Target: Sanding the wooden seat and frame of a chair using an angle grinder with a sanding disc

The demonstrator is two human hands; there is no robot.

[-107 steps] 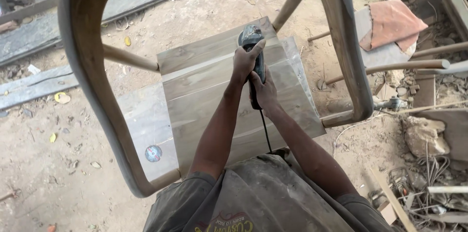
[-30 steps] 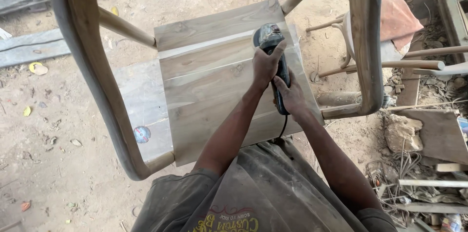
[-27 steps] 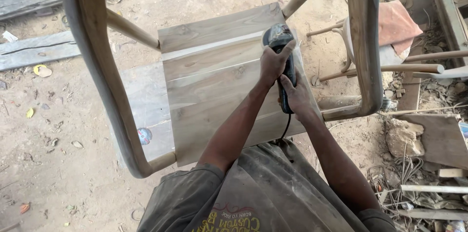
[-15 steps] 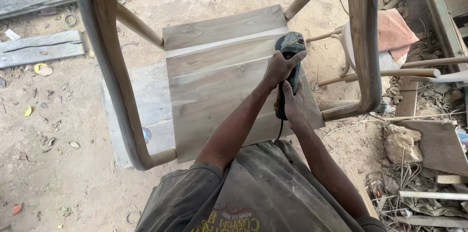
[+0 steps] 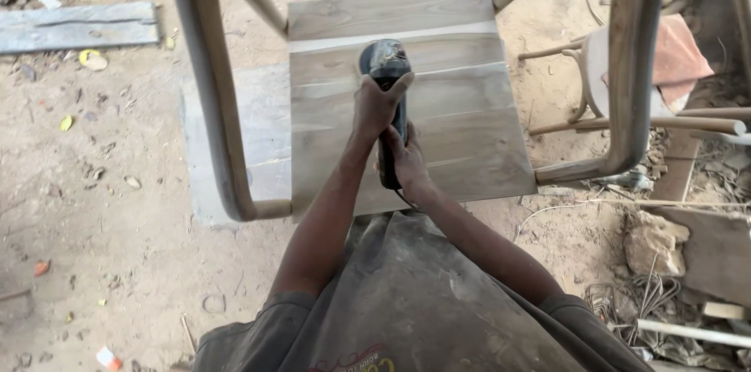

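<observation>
Grinder (image 5: 385,67) shifted left on seat (image 5: 461,114) | both hands apparently gripping, unchanged

The angle grinder (image 5: 385,82) sits on the wooden seat panel (image 5: 461,118), left of the panel's middle and toward its far half. The left hand (image 5: 375,102) wraps the grinder's front end, the right hand (image 5: 403,161) grips its handle just behind, nearer the body. The panel lies inside the chair frame (image 5: 211,106), one curved rail on its left, another on its right. Beneath and to the left of the panel lies a flat slab (image 5: 235,129) on the dirt floor (image 5: 94,223). Far left, a plank (image 5: 78,25) lies on the ground. At right, beyond the frame, a cloth (image 5: 677,55) rests on a stool; a stone (image 5: 653,243) lies nearer, lower right.
</observation>
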